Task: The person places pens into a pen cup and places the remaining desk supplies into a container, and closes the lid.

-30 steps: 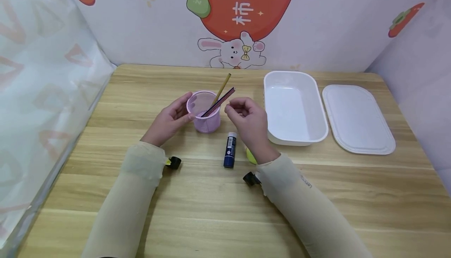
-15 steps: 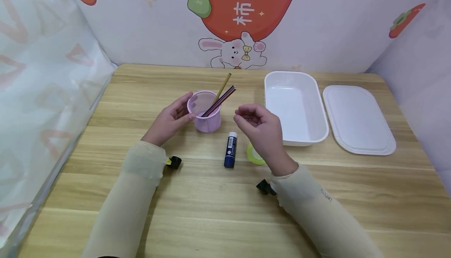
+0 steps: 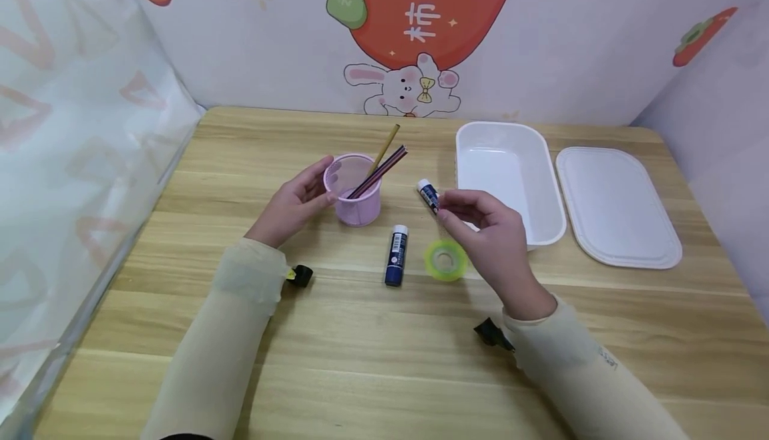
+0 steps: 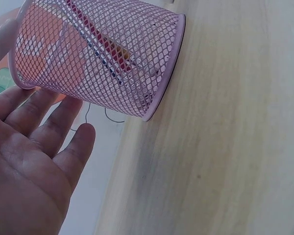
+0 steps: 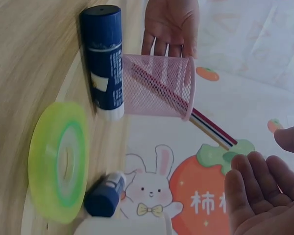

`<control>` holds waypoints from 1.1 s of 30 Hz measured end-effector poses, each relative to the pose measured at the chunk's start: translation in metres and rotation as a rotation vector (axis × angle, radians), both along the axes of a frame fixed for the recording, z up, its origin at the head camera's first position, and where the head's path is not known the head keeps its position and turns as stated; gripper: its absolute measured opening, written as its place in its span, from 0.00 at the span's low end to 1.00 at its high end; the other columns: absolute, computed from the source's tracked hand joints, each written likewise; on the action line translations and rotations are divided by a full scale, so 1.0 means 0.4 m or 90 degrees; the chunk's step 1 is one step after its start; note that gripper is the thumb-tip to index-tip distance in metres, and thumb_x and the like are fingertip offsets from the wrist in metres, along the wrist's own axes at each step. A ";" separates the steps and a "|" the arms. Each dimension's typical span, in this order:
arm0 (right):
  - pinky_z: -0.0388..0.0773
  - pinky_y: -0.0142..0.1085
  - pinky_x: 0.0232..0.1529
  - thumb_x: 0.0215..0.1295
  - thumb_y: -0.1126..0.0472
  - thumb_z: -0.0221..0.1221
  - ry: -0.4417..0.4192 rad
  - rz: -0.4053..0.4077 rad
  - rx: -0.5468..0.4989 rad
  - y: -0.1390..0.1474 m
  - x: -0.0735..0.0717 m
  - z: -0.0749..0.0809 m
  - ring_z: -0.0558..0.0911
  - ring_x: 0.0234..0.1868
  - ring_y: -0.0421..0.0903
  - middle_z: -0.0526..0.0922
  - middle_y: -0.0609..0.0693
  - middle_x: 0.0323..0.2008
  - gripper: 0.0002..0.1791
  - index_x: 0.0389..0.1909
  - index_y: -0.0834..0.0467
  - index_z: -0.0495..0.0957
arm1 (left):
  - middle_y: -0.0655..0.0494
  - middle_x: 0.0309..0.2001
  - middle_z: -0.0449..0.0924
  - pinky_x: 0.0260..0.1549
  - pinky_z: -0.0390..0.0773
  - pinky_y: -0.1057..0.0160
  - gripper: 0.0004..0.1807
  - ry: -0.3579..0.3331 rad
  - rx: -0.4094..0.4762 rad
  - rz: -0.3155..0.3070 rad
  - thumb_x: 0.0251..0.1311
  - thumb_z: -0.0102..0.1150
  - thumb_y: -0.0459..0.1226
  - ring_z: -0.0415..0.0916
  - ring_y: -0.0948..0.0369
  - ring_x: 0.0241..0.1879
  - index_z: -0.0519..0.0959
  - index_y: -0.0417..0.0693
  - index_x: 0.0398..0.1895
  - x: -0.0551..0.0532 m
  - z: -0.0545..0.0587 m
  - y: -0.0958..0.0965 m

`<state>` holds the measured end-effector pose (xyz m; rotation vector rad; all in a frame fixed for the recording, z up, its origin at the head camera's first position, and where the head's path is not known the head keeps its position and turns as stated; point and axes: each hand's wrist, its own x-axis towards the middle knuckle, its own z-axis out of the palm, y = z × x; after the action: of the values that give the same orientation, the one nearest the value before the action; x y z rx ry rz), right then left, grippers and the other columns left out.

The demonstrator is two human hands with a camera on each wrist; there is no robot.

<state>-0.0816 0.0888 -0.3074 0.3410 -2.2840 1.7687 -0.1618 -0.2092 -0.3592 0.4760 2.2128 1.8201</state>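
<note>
In the head view a pink mesh pen holder (image 3: 358,211) stands upright on the table with several pencils (image 3: 384,171) leaning in it. My left hand (image 3: 293,203) holds its left side, thumb at the near rim and fingers round the far side. My right hand (image 3: 494,236) hovers to the right with loosely bent fingers and nothing in it. A blue glue stick (image 3: 396,256) lies before the pen holder. Partly behind my right fingertips is a second glue stick (image 3: 427,193). A yellow-green tape roll (image 3: 431,264) lies left of that hand.
A white plastic box (image 3: 559,230) stands behind my right hand, with nothing visible inside. Its flat white lid (image 3: 619,206) lies to its right. A printed cloth backdrop (image 3: 288,46) rises along the far table edge.
My right hand has drawn away from the pencils, rightward and towards me, uncovering the tape roll and a second glue stick. My left hand stays at the pen holder.
</note>
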 end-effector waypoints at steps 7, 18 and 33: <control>0.79 0.34 0.46 0.54 0.74 0.62 0.017 -0.015 0.022 0.045 0.010 0.008 0.82 0.40 0.48 0.82 0.62 0.40 0.12 0.41 0.71 0.77 | 0.50 0.69 0.56 0.64 0.61 0.58 0.37 0.000 -0.004 0.001 0.61 0.57 0.35 0.58 0.52 0.66 0.53 0.46 0.72 0.005 0.008 0.002; 0.76 0.32 0.51 0.53 0.71 0.65 0.032 -0.063 0.030 0.151 -0.023 -0.047 0.81 0.45 0.44 0.83 0.55 0.43 0.15 0.44 0.65 0.80 | 0.51 0.70 0.56 0.64 0.60 0.58 0.37 0.000 -0.016 0.006 0.62 0.57 0.35 0.57 0.55 0.66 0.53 0.46 0.71 0.004 0.010 0.003; 0.75 0.29 0.51 0.56 0.64 0.64 -0.028 -0.133 0.052 0.218 -0.049 -0.059 0.80 0.46 0.42 0.83 0.50 0.43 0.15 0.45 0.62 0.80 | 0.47 0.68 0.58 0.67 0.54 0.56 0.33 0.087 -0.072 0.055 0.60 0.57 0.32 0.53 0.58 0.68 0.57 0.37 0.68 0.029 0.073 0.026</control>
<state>-0.1013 0.1761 -0.3312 0.0745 -2.3312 1.5991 -0.1503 -0.1988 -0.3300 0.5028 2.4487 1.7385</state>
